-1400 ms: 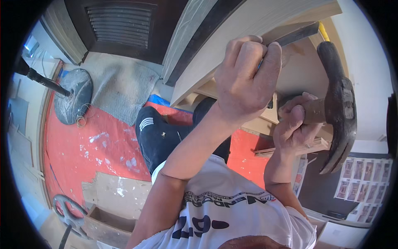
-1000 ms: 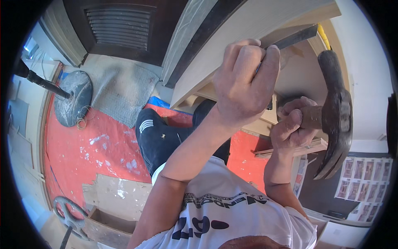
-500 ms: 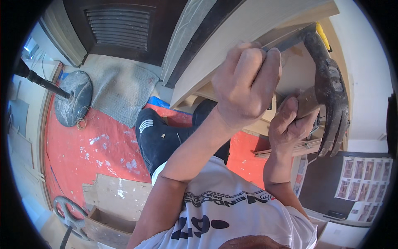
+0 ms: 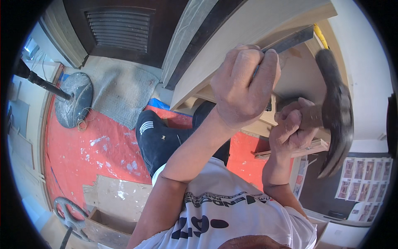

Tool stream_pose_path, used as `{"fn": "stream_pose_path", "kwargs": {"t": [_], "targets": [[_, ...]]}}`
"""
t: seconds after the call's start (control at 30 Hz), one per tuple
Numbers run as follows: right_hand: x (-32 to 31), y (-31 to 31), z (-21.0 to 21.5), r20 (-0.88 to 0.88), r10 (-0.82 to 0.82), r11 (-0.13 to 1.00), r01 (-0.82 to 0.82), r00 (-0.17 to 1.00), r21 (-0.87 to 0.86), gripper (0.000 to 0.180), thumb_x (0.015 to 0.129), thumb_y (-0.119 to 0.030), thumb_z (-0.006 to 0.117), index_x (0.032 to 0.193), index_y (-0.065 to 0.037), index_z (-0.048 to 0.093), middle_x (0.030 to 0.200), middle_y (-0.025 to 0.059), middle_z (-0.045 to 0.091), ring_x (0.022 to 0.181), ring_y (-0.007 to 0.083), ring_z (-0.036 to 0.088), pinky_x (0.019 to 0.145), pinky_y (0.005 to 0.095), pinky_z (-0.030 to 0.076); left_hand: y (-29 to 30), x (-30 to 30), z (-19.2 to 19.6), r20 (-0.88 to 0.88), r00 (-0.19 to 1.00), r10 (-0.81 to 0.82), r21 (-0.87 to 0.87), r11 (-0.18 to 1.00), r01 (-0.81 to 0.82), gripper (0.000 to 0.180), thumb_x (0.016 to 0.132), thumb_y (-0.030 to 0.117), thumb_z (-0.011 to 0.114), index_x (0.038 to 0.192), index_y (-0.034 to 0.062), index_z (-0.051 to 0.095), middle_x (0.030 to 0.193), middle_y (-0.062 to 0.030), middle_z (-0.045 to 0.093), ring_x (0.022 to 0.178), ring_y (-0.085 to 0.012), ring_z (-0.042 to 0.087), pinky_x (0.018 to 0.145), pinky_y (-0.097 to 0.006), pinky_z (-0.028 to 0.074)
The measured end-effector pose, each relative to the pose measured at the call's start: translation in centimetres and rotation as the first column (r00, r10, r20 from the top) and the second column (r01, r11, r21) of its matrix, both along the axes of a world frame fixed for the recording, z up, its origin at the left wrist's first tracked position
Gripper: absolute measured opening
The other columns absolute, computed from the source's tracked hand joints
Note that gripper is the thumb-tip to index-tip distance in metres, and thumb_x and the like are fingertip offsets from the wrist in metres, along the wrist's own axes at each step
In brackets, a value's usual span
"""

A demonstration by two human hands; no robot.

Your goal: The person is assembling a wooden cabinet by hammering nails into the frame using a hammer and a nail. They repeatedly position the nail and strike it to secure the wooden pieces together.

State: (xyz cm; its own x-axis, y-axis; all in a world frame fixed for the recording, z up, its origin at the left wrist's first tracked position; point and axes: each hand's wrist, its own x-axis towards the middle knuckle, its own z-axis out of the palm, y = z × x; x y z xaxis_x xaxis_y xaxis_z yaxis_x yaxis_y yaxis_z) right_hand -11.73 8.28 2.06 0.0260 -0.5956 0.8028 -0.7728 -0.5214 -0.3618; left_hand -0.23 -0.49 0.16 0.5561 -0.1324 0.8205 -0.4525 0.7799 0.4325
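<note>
My left hand is closed around a flat metal bar, which sticks out past my thumb toward the upper right. A bit of blue shows between the fingers; the rest of what they grip is hidden. The bar lies along the edge of a pale wooden cabinet. My right hand grips the wooden handle of a claw hammer. Its dark head, smeared by motion, hangs apart from the bar's end, with the claw pointing down.
A yellow tool lies by the cabinet's far corner. Wood strips rest below my right hand. Red sheeting covers the floor, with a dusty round base and a wooden box at left. A dark louvred door stands ahead.
The hammer head was against the bar's end and has swung away from it, right and down. My left hand and the bar have barely moved.
</note>
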Motion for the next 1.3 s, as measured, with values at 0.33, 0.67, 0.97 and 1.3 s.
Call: {"fn": "stream_pose_path", "kwargs": {"t": [0.33,0.67,0.97,1.3], "targets": [[-1.5,-0.7,-0.3,-0.385,-0.213,0.970,0.241,0.898,0.024,0.025,0.101,-0.012,0.044,0.119,0.004,0.051,0.081,0.0061,0.058,0.069,0.0090,0.054,0.064,0.0235,0.046,0.0,0.3,0.1,0.033,0.999,0.001,0.022,1.000,-0.002,0.021,0.070,-0.004,0.079,0.089,-0.0015,0.071,0.078,-0.0073,0.060,0.065,-0.0213,0.061,0.055,-0.029,0.049],[-1.2,-0.5,0.1,-0.226,-0.095,0.993,0.075,0.969,-0.096,0.034,0.104,-0.026,0.046,0.116,0.005,0.047,0.069,0.0052,0.054,0.056,0.0091,0.047,0.052,0.0230,0.039,0.1,0.1,0.1,-0.001,1.000,-0.028,0.032,0.999,0.028,0.021,0.070,-0.004,0.079,0.089,-0.0009,0.071,0.080,-0.0070,0.060,0.067,-0.0213,0.061,0.057,-0.030,0.049],[-1.2,-0.9,1.8,-0.461,-0.134,0.985,0.068,0.877,-0.156,0.037,0.104,-0.031,0.045,0.115,0.004,0.049,0.067,0.0057,0.055,0.054,0.0109,0.046,0.051,0.0244,0.039,0.2,0.0,0.1,-0.005,0.999,-0.032,0.053,0.998,0.032,0.024,0.069,-0.005,0.079,0.091,-0.0004,0.071,0.080,-0.0064,0.059,0.067,-0.0206,0.060,0.057,-0.030,0.049],[-1.2,-1.2,0.6,-0.338,-0.108,0.992,0.076,0.935,-0.105,0.035,0.104,-0.029,0.047,0.116,0.003,0.049,0.067,0.0052,0.054,0.055,0.0097,0.045,0.053,0.0240,0.038,0.5,0.4,0.3,0.022,0.999,-0.048,0.075,0.996,0.047,0.021,0.071,-0.005,0.077,0.091,-0.0010,0.071,0.079,-0.0070,0.059,0.066,-0.0210,0.059,0.056,-0.030,0.048]]}}
